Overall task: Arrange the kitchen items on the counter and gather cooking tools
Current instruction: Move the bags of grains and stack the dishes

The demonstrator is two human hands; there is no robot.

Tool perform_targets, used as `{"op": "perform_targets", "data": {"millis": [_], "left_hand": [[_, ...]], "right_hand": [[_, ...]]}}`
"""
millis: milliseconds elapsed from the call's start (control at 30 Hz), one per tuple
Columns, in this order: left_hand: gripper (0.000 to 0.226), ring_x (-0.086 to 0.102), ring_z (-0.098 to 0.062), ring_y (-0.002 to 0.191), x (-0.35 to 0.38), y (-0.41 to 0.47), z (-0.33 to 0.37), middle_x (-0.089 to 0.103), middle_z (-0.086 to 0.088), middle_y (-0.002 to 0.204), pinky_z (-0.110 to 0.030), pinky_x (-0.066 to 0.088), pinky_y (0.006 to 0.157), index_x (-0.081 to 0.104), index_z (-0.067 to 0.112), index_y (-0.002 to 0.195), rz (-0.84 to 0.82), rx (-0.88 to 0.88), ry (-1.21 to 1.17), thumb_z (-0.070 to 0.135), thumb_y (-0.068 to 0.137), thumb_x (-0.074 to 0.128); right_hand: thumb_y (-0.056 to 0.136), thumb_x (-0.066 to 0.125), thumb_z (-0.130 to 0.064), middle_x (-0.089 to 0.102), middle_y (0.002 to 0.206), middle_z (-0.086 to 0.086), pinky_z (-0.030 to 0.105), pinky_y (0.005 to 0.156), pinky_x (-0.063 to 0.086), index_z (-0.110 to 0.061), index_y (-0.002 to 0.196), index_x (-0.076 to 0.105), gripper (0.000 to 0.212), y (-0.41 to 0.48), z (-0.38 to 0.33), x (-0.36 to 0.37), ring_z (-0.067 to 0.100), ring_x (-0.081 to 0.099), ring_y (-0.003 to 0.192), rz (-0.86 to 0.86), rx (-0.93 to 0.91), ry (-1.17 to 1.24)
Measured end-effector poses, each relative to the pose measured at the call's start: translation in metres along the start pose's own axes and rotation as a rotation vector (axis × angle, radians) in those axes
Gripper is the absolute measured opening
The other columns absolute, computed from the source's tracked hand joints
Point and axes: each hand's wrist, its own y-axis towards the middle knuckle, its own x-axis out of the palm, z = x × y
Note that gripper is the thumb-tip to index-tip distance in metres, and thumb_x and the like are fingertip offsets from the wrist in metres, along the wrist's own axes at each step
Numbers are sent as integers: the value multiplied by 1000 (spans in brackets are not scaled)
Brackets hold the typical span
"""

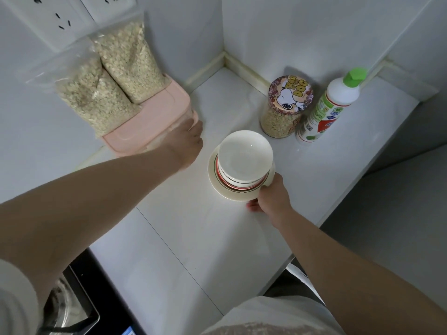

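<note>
Obs: the dish stack (244,160) sits mid-counter (193,226), bowls nested on a wide plate. I see the right hand (271,197) pinching the plate's near-right rim, so the stack lies ahead and to the left of it. The left hand (188,143) is against the near corner of the pink container (145,117); grip or mere touch, I cannot tell. I judge the right hand controls the stack's next shift.

One head-worn camera looks forward and steeply down from above the near end of the white counter (193,238), close over it. The stack of dishes (245,153) sits just above the frame's centre, with the wall corner (223,54) beyond it and the counter's open edge to its right.
</note>
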Motion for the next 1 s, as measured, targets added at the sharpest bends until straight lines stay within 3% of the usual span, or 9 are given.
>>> {"op": "perform_targets", "data": {"millis": [100,200,333,467,533,667,767,867,1000], "left_hand": [[52,12,-27,153,11,-19,5,22,-12,163,-39,7,124,41,8,148,165,-45,-427,13,97,43],[49,33,-23,145,2,-39,28,45,-6,152,-31,19,121,56,13,139,363,-372,-1089,4,92,46],[30,54,-28,124,-32,-39,49,59,-11,135,-33,39,106,65,9,120,89,-857,-1977,16,100,44],[44,64,-23,98,-50,-28,56,70,-4,110,-36,53,90,65,16,92,-80,-968,-2729,55,99,47],[53,65,-19,101,-51,-27,62,71,2,103,-34,53,92,68,20,93,-4,-999,-2811,71,88,52],[106,67,-26,106,-43,-18,72,73,-3,109,-47,51,101,70,16,105,73,-946,-2751,99,40,60],[107,63,-24,94,-50,-15,63,67,-13,102,-42,53,95,63,4,105,161,-937,-2722,96,50,59],[87,51,-19,77,-55,-4,55,56,-1,83,-29,44,67,61,3,110,148,-962,-2674,82,72,58],[95,52,-17,82,-61,12,38,57,4,89,-30,43,75,58,9,116,30,-956,-2774,86,60,62]], "right_hand": [[88,44,-11,63,99,18,36,47,56,-10,117,47,29,6,-6,6,28,63,54,50,18,56],[93,37,-4,57,99,14,44,53,60,-9,113,41,20,12,-14,12,29,63,56,90,36,115],[99,39,-11,56,98,12,54,65,61,-8,111,42,12,16,-24,20,29,67,61,136,72,220],[91,37,-34,73,93,21,48,76,61,-3,106,61,42,17,-25,26,27,73,61,136,46,292],[95,35,-47,75,84,15,48,84,60,-10,94,67,48,11,-24,26,26,75,70,119,17,299],[100,48,-50,75,104,12,41,90,59,-15,103,70,41,13,-24,34,21,73,96,68,25,512],[96,53,-55,73,110,7,36,95,56,-20,101,68,38,17,-37,38,18,69,105,-24,36,594],[98,48,-57,73,109,2,37,104,48,-22,100,65,39,26,-52,39,18,65,113,-105,16,623],[97,44,-62,70,115,-5,35,111,37,-23,114,64,47,46,-70,41,15,59,120,-191,-15,610]]}}
